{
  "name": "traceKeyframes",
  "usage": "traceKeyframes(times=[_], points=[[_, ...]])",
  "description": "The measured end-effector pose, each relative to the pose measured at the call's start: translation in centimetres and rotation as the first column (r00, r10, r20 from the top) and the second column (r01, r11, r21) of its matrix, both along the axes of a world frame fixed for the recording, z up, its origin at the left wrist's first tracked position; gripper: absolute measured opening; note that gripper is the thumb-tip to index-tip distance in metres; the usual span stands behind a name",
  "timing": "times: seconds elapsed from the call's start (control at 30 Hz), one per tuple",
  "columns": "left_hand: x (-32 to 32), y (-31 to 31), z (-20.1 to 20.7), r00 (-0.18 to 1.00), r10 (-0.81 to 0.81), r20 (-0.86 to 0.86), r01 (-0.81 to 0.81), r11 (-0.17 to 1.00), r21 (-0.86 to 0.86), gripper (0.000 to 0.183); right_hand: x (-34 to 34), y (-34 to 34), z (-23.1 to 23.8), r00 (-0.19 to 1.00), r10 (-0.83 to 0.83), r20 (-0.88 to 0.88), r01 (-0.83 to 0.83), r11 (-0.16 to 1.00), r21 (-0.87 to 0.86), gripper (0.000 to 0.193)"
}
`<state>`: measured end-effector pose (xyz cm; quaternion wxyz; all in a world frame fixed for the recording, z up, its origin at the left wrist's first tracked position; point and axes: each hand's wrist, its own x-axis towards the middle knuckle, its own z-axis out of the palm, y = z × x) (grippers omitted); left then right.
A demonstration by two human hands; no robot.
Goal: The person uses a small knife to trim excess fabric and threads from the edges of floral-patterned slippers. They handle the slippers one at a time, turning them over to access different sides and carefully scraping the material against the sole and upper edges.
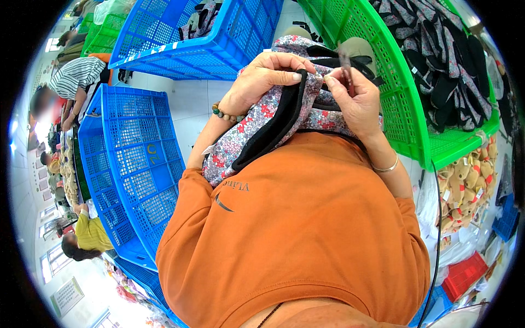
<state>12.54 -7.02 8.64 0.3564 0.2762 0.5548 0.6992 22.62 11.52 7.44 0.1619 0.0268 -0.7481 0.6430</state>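
A grey-and-red floral cloth slipper with black edging lies across my front, and its kind shows only partly. My left hand pinches its far edge between thumb and fingers. Close by on the right, my right hand is closed around a thin dark reddish tool, perhaps thread snips, blurred at the top. Thumb and fingertip of that hand meet at the slipper's edge. More floral cloth with black edging rests on my lap below the right hand.
To the right, a green basket holds many floral and black slippers. Blue baskets stand ahead and at left. Beige-and-red items are heaped at far right. Other people work at left. A black cable hangs at right.
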Motion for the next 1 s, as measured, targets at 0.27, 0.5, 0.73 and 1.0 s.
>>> traceKeyframes(times=[0.27,0.5,0.73,1.0], points=[[-0.2,-0.7,-1.4,0.992,0.048,0.118,-0.061,0.992,0.111,0.023,0.8,-1.0,0.2,0.992,0.002,-0.13,0.059,0.882,0.468,0.028],[-0.2,-0.8,-1.8,0.989,0.007,0.147,-0.033,0.984,0.175,0.025,0.7,-1.6,-0.6,0.979,-0.009,-0.204,0.138,0.767,0.627,0.032],[-0.3,-1.1,-1.9,0.981,-0.007,0.192,-0.028,0.983,0.183,0.026,0.8,-1.8,-0.8,0.977,-0.019,-0.211,0.154,0.75,0.644,0.031],[-0.2,-1.1,-2.2,0.982,0.011,0.188,-0.045,0.983,0.178,0.025,0.7,-1.9,-0.8,0.975,-0.015,-0.224,0.155,0.766,0.624,0.028]])
